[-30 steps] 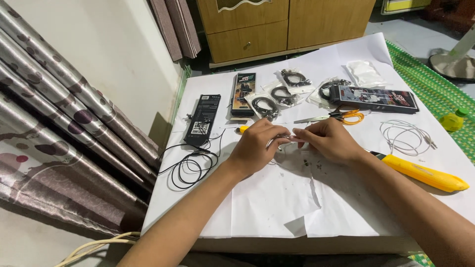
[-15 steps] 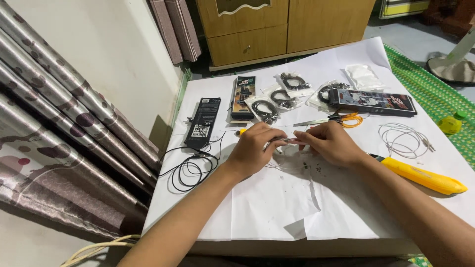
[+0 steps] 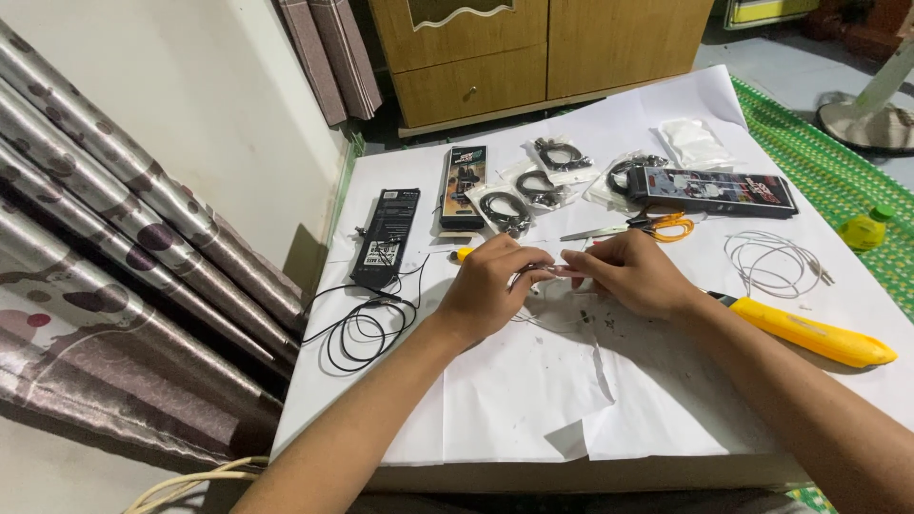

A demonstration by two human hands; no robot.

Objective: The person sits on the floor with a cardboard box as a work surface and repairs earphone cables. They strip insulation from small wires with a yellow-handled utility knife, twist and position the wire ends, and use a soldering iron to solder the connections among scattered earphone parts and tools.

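Both hands pinch a thin pale cable end [image 3: 552, 273] between them, left hand [image 3: 490, 286] and right hand [image 3: 633, 274] closed over the paper-covered tabletop [image 3: 514, 400]. Orange-handled scissors [image 3: 657, 226] lie just beyond, a yellow plastic tool [image 3: 819, 333] beside the right wrist, a coiled black wire [image 3: 362, 328] left.

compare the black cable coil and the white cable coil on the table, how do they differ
The black cable coil lies at the table's left edge, by the left hand; the white cable coil lies on the right, past the right hand. The black coil looks looser. Both lie flat, untouched.
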